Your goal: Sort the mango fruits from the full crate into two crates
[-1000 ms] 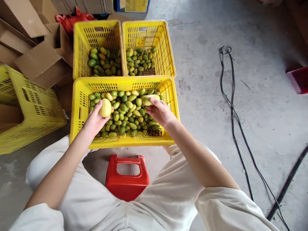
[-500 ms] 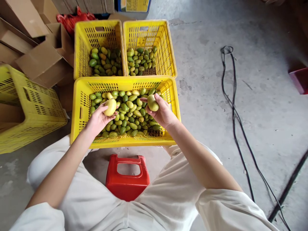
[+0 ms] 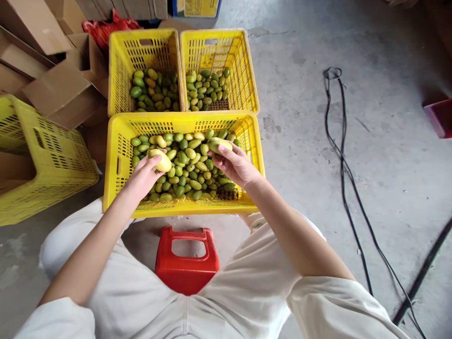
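Yellow fruit (image 3: 163,162) and greener fruit (image 3: 219,145) have turned in both hands (image 3: 140,179) (image 3: 238,167)

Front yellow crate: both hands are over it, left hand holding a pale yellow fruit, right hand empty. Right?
Not quite: the right hand isn't empty; the head view shows it holding a greenish fruit. Both hands are over the front yellow crate, the left hand holding a pale yellow fruit.

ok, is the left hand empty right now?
No, the left hand holds a pale yellow oval fruit over the front yellow crate.
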`<state>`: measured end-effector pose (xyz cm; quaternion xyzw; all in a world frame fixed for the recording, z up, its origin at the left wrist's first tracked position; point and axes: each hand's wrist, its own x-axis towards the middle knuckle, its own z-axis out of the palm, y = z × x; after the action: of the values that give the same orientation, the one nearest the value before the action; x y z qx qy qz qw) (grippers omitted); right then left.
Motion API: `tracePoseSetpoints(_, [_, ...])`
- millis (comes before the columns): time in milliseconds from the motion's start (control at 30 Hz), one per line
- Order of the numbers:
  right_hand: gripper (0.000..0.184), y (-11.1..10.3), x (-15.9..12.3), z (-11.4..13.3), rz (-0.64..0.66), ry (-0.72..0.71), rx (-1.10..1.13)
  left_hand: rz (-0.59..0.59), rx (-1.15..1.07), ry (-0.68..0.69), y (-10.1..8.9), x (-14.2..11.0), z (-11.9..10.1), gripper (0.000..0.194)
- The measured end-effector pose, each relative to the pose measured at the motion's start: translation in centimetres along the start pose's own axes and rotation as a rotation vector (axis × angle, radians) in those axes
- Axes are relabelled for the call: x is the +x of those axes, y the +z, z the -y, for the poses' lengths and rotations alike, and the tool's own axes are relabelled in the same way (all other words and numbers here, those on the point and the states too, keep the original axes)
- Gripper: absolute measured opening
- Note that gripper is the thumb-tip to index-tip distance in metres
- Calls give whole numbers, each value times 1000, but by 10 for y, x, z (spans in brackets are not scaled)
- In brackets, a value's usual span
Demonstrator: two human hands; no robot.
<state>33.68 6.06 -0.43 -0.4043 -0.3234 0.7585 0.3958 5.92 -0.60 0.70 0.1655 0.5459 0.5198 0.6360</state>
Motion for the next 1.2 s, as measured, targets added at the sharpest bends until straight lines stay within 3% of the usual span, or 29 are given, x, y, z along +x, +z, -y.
tracePoseSetpoints(200, [65, -8, 5, -6, -57, -18, 43, 45, -46, -106, 1, 0, -1, 37])
tracePoseSetpoints(300, [55, -8, 5, -5, -87, 0, 97, 51, -46, -109, 2, -2, -3, 42])
tracePoseSetpoints(533, [37, -3, 0, 3, -62, 9, 138, 55, -111, -158, 4, -4, -6, 28])
tracePoseSetpoints(633, [35, -3, -1, 6, -61, 18, 116, 43, -95, -106, 4, -4, -3, 30])
tracePoseSetpoints(867, [51, 3, -2, 5, -120, -5, 55, 4, -89, -10, 4, 0, 2, 32])
tracePoseSetpoints(1000, [52, 5, -3, 5, -102, -33, 63, 17, -122, -17, 1, 2, 3, 42])
tracePoseSetpoints(1200, [62, 1, -1, 4, -99, -40, 34, -73, -121, -29, -1, 2, 4, 35])
